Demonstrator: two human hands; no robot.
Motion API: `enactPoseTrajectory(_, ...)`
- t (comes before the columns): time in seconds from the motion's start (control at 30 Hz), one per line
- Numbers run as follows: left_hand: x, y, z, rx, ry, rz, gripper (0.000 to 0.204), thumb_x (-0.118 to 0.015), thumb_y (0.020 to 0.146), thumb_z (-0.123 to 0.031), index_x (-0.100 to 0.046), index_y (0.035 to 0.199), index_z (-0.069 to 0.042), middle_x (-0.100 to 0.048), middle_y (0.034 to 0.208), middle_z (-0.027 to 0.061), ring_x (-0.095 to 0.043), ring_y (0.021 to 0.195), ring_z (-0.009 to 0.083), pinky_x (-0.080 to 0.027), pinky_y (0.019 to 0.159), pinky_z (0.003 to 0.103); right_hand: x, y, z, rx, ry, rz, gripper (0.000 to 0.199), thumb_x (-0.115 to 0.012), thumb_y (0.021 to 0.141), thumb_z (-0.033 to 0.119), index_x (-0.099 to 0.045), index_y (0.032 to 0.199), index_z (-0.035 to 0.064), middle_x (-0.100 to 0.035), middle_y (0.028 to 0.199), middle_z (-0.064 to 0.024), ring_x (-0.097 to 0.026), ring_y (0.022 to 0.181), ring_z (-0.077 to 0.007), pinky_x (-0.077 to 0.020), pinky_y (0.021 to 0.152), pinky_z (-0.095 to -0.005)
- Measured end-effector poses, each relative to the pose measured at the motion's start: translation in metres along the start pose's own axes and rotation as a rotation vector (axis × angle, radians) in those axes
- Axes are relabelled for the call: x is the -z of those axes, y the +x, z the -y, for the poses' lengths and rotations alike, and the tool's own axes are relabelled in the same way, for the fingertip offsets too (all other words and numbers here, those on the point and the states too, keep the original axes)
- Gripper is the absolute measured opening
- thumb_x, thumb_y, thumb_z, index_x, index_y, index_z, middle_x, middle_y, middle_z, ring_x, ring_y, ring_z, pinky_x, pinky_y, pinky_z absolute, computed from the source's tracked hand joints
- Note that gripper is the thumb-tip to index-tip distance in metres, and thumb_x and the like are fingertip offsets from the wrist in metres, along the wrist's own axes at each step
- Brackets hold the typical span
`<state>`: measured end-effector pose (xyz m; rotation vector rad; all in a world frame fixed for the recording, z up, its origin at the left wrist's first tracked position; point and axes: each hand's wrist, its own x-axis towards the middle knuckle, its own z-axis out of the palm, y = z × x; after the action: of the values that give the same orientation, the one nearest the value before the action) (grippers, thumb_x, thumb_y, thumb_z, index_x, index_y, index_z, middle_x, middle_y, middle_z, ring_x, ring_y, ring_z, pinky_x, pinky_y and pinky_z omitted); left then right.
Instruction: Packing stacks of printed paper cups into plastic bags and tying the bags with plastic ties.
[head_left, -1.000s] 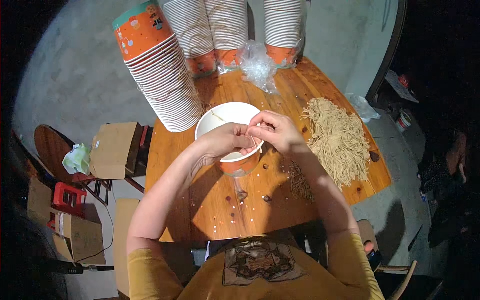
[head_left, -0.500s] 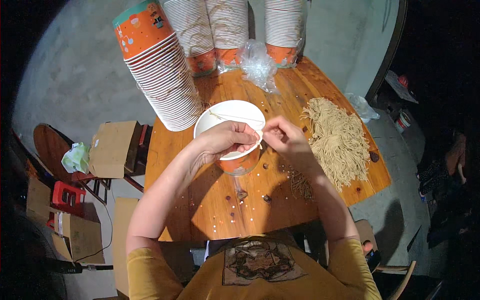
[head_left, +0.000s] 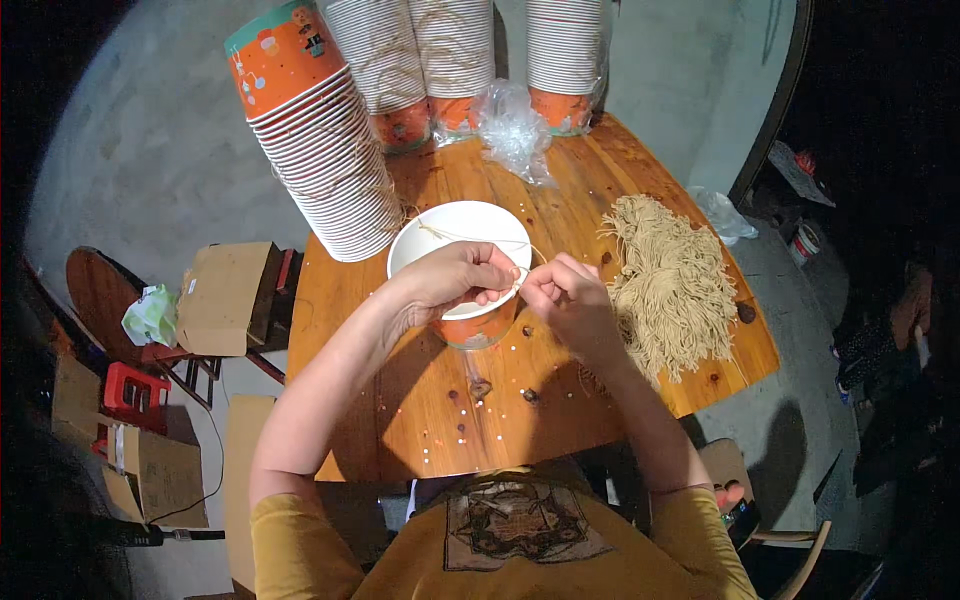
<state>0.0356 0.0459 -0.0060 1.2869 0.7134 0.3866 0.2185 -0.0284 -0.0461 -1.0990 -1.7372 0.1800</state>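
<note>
A paper bucket (head_left: 476, 332), orange outside and white inside, stands on the table in front of me. My left hand (head_left: 458, 274) reaches over its mouth and pinches a thin tan cord (head_left: 430, 231) at the right rim. The cord runs across the white inside, one end lying near the far left of the rim. Just right of the rim, my right hand (head_left: 568, 297) is closed, thumb and fingertips together on the same cord. Between the hands a small loop of it curves up. A big heap of tan cords (head_left: 672, 290) lies right of my right hand.
A leaning stack of orange and white buckets (head_left: 320, 150) stands at the back left, with several more stacks (head_left: 455, 60) behind. Crumpled clear plastic (head_left: 515, 125) sits between them. Small white bits dot the wooden table (head_left: 400, 440). Cardboard boxes (head_left: 225, 300) and a red stool (head_left: 136, 395) are at left.
My right hand has turned and come closer to the rim, its fingertips now pinched on the cord. A loop of cord now shows between the hands. My left hand stays put.
</note>
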Motion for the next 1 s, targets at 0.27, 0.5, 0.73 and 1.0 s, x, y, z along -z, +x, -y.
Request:
enactPoseTrajectory(0.27, -0.009, -0.001, -0.008, 0.124, -0.135, -0.094, 0.009, -0.059, 0.084, -0.001, -0.056, 0.092, -0.005, -0.057, 0.072, -0.0014, -0.054, 0.057, 0.0027, -0.043, 0.046, 0.014, -0.007, -0.006, 0.014, -0.136, 0.115, -0.016, 0.010, -0.068, 0.078, 0.003, -0.058, 0.076, 0.0028, -0.053, 0.070, -0.0017, -0.051, 0.061, -0.0076, -0.0416, 0.055, -0.0220)
enactPoseTrajectory(0.5, -0.027, -0.015, -0.005, -0.013, 0.121, -0.077, 0.020, -0.056, 0.080, -0.001, -0.057, 0.099, -0.001, -0.056, 0.080, 0.0003, -0.049, 0.068, 0.0061, -0.040, 0.061, 0.018, 0.006, -0.012, 0.002, -0.512, 0.757, 0.134, 0.012, -0.059, 0.087, 0.017, -0.058, 0.081, 0.0063, -0.057, 0.077, 0.0031, -0.048, 0.067, -0.0042, -0.0396, 0.065, -0.0194)
enactPoseTrajectory(0.73, -0.031, -0.019, -0.004, -0.051, 0.218, -0.062, 0.023, -0.060, 0.080, -0.005, -0.055, 0.102, -0.001, -0.058, 0.089, -0.0005, -0.053, 0.079, 0.0064, -0.044, 0.073, 0.021, 0.010, -0.003, 0.010, -0.675, 0.899, 0.142, 0.016, -0.058, 0.087, 0.023, -0.057, 0.082, 0.0083, -0.050, 0.068, 0.0048, -0.046, 0.062, -0.0033, -0.0373, 0.059, -0.0187)
enactPoseTrajectory(1.0, -0.034, -0.010, 0.001, -0.208, 0.311, -0.025, 0.014, -0.061, 0.084, -0.008, -0.054, 0.094, -0.001, -0.056, 0.080, -0.0005, -0.052, 0.074, 0.0067, -0.043, 0.070, 0.021, 0.007, -0.008, -0.004, -0.727, 1.210, 0.135, 0.017, -0.059, 0.085, 0.024, -0.058, 0.085, 0.0066, -0.043, 0.067, 0.0051, -0.041, 0.064, -0.0048, -0.0383, 0.066, -0.0201)
